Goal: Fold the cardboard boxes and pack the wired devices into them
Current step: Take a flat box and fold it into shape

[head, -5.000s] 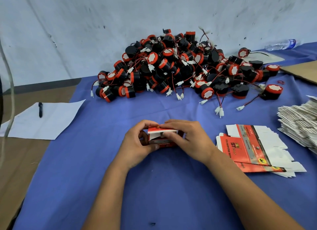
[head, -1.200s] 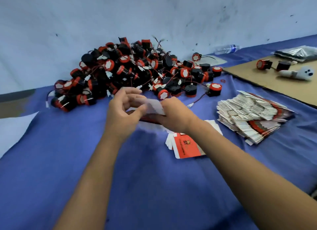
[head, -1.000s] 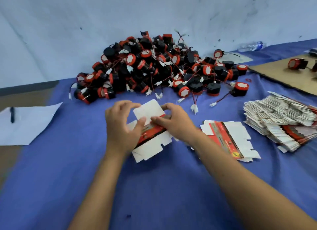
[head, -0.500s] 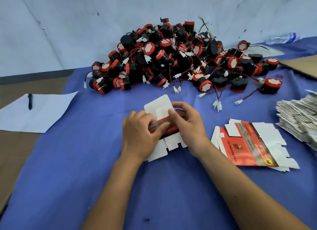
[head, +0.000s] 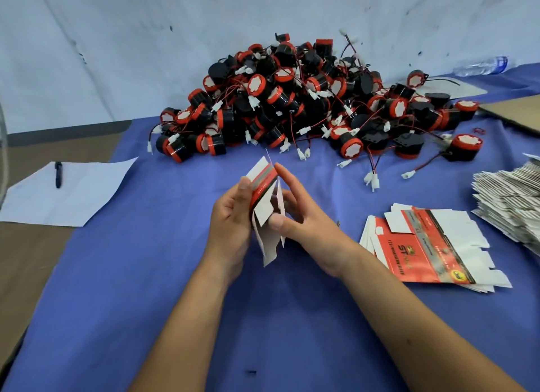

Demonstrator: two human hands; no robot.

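Box blank has been lifted off the table since half a second ago – then it lay nearly flat under both hands, now it is held on edge above the blue cloth, side panels parting. Judged: sleeve is being popped open, flaps not yet tucked, nothing packed. Long axis runs away from the person, far end tilted up toward the pile of wired devices, near white flaps hanging down. Left hand grips the blank's left face, thumb on its printed edge; right hand pinches the right side, thumb on a white flap, fingers behind – both closed on it. Flat blanks lie to the right, a bigger stack beyond
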